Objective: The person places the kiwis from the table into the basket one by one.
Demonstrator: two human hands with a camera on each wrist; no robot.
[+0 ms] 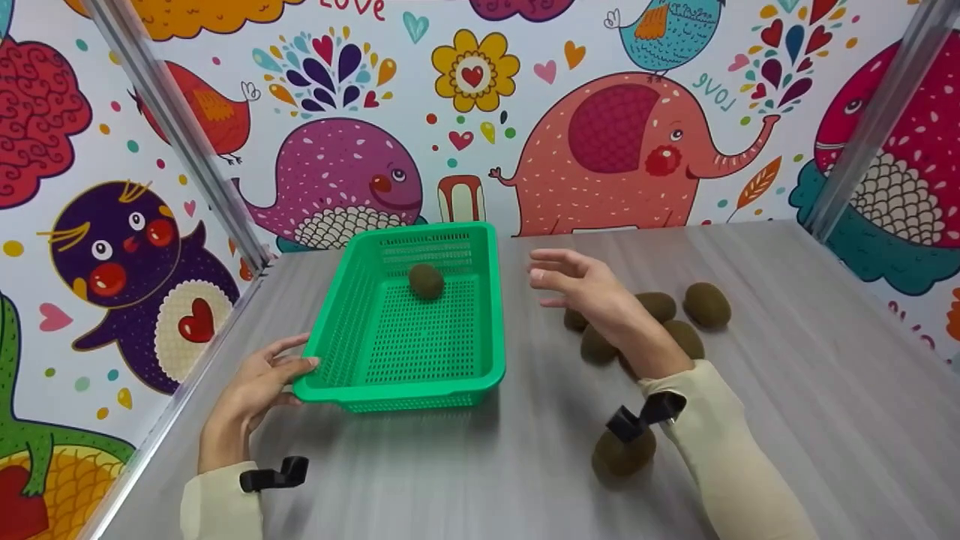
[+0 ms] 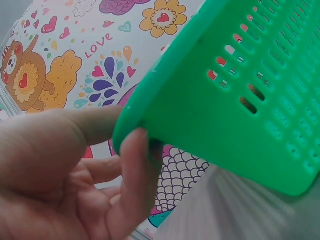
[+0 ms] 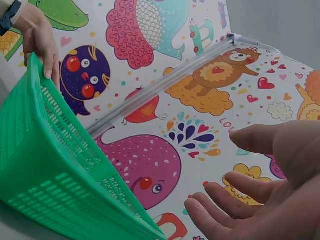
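Observation:
A green plastic basket (image 1: 495, 315) with slotted walls stands left of centre, one brown kiwi (image 1: 426, 282) lying towards its far end. My left hand (image 1: 251, 386) pinches the rim at the near left corner; the left wrist view shows the thumb and fingers on either side of the basket rim (image 2: 145, 95). To the right of the basket hangs my right hand (image 1: 589, 289), its fingers extended and apart with nothing between them, also in the right wrist view. Beneath and beside that hand are several kiwis (image 1: 598, 346), partly hidden by the hand and forearm.
A lone kiwi (image 1: 622, 461) lies nearer me, partly covered by the black wrist mount (image 1: 637, 424). Another kiwi (image 1: 706, 305) sits at the right of the group. Cartoon-printed panels with metal posts (image 1: 874, 120) border the grey table (image 1: 420, 480) at the back and sides.

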